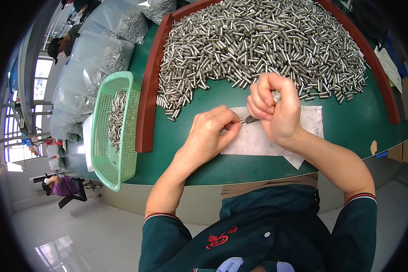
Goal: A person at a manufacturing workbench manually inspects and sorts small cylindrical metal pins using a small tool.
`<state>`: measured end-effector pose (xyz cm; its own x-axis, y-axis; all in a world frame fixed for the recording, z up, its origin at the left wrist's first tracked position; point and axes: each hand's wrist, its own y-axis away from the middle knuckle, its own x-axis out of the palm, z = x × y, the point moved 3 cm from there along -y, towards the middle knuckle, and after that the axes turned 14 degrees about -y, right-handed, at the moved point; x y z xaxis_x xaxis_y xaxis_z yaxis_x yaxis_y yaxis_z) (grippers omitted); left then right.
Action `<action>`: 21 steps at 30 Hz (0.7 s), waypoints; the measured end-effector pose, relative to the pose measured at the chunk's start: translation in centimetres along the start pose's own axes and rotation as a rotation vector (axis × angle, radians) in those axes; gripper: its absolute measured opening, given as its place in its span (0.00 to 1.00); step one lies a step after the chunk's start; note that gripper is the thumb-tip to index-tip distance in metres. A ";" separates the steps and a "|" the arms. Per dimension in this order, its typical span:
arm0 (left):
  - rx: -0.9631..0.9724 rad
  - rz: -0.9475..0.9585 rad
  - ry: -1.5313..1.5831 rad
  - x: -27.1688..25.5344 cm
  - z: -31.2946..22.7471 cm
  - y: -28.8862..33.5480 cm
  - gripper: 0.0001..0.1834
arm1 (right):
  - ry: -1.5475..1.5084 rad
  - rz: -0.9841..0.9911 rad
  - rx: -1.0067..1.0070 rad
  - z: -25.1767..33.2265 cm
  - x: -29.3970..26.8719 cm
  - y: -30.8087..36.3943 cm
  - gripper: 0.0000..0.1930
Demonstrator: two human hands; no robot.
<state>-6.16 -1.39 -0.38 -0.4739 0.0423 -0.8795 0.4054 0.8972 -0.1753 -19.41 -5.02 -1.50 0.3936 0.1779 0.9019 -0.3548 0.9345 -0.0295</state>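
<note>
Over a white cloth (276,140) on the green table, both my hands meet at a small piece. My left hand (211,131) is closed in a pinch on a short metal pin (243,121), mostly hidden by the fingers. In a fist, my right hand (279,104) grips a small hand tool with a dark blade (251,119) and a pale end showing at the top of the fist. The blade points at the pin, close to it; whether they touch I cannot tell. Beyond the hands lies a large heap of shiny metal pins (267,41).
Dark red wooden rails (148,99) frame the heap. Left of them a green plastic basket (130,149) holds more pins. Clear plastic bags of pins (99,50) line the far left. Another person in purple (64,186) sits off at the left, and another (61,45) is farther up.
</note>
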 end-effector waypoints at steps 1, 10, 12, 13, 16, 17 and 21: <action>0.004 0.003 0.003 0.0 0.0 0.0 0.04 | 0.001 -0.004 -0.003 0.0 0.1 0.0 0.15; -0.017 0.011 0.010 -0.1 0.0 0.0 0.03 | 0.013 -0.008 -0.005 -0.3 0.0 0.0 0.15; -0.030 0.016 0.011 -0.1 0.0 0.0 0.03 | 0.013 -0.019 -0.012 -0.4 0.1 0.1 0.15; -0.031 0.017 0.011 -0.1 0.0 0.0 0.03 | 0.013 -0.020 -0.010 -0.5 0.0 0.1 0.15; -0.073 0.050 0.065 0.2 0.1 -0.2 0.03 | 0.067 0.004 -0.021 -0.4 0.2 0.3 0.16; -0.070 0.039 0.078 0.3 0.2 0.0 0.03 | 0.133 -0.004 -0.038 -0.6 0.6 0.3 0.17; -0.063 0.042 0.048 0.1 0.1 -0.1 0.03 | 0.229 0.024 -0.089 -0.9 1.0 0.7 0.17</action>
<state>-6.15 -1.50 -0.51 -0.4956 0.0999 -0.8628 0.3763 0.9200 -0.1096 -18.51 -3.95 -1.04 0.5713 0.2558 0.7799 -0.2942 0.9509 -0.0964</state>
